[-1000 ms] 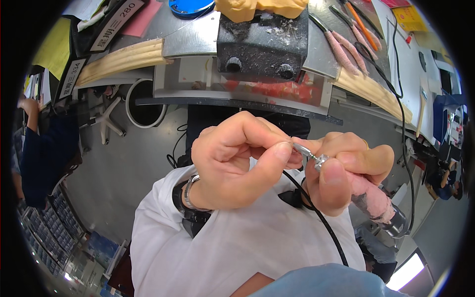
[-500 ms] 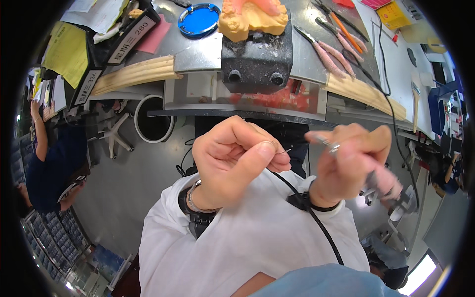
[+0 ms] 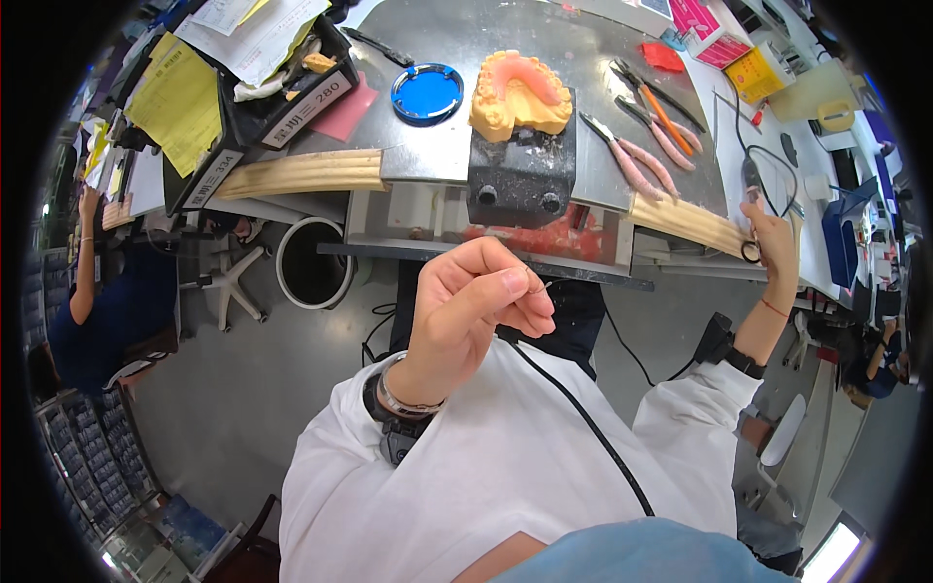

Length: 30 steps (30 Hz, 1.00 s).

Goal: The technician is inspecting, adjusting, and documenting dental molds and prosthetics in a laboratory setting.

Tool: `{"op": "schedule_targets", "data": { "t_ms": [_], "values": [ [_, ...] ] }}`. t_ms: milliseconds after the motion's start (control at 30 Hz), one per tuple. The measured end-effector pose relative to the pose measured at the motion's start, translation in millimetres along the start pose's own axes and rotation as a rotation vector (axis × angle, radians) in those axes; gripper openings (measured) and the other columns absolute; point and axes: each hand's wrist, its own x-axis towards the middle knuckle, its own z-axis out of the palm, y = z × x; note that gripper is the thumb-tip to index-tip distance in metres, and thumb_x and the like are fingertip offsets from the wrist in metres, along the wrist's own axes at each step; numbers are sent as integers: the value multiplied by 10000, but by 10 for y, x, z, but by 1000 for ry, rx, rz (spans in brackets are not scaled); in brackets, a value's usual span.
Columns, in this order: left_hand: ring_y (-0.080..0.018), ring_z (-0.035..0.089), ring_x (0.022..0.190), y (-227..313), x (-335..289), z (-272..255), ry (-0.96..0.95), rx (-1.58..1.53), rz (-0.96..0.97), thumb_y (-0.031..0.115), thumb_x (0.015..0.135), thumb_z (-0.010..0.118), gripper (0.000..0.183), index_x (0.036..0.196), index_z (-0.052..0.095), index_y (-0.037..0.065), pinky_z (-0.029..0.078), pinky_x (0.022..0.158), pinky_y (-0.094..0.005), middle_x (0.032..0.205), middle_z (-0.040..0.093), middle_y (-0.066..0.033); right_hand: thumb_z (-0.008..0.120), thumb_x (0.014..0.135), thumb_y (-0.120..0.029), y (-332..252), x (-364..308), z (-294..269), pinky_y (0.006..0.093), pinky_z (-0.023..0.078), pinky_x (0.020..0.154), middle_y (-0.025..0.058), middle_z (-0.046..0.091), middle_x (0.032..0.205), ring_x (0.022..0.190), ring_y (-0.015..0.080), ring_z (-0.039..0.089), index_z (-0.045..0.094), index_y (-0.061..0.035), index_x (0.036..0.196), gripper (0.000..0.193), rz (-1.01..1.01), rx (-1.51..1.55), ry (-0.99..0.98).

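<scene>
One thin wire [image 3: 540, 286] sits pinched in the left hand [image 3: 476, 311] fingertips.

Dental cast [image 3: 520, 95] on block [image 3: 522, 175]

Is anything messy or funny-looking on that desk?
A little. White dust and crumbs lie scattered on the black block under the orange tooth model, and red smears mark the tray front below it. Papers are piled loosely at the back left. Nothing looks broken or tipped over.
</scene>
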Motion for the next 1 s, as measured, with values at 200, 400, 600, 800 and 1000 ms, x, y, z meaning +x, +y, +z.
{"op": "schedule_targets", "data": {
  "t_ms": [200,400,600,800,1000],
  "values": [
    [-185,657,701,-35,92,23,10,-47,-54,94,889,523,118,826,547,-3,572,655,-267,794,625,-143,710,821,-372,-327,-506,105,271,421,584,13,583,651,600,110,505,689,-38,851,336,-332,-230,572],
    [-163,653,922,-182,183,-42,-163,-172,-90,86,927,555,100,954,604,3,533,870,-323,968,670,-120,714,635,-6,-1333,-2041,856,318,550,686,61,653,870,755,214,632,715,-51,967,335,-1469,63,203],
    [-141,620,977,-109,102,-56,-183,-24,-50,48,912,566,126,989,631,-27,488,891,-283,1035,662,-121,690,664,-33,-1310,-2031,1046,324,566,730,107,650,945,798,241,640,695,12,983,322,-1568,37,199],
    [-174,637,939,318,202,-218,-160,626,382,-44,818,630,220,1037,647,-50,503,815,-274,1068,651,-140,723,665,17,-1421,-1902,1072,324,560,690,104,664,878,764,251,654,682,17,928,266,-1409,290,91],
    [-215,519,1179,971,923,-464,-163,1182,747,104,706,794,667,1284,481,-8,387,1009,-336,1289,537,-140,726,710,77,-1489,-1680,1085,300,521,649,114,671,776,694,240,654,666,17,873,183,-1147,442,139]
  ]
}}
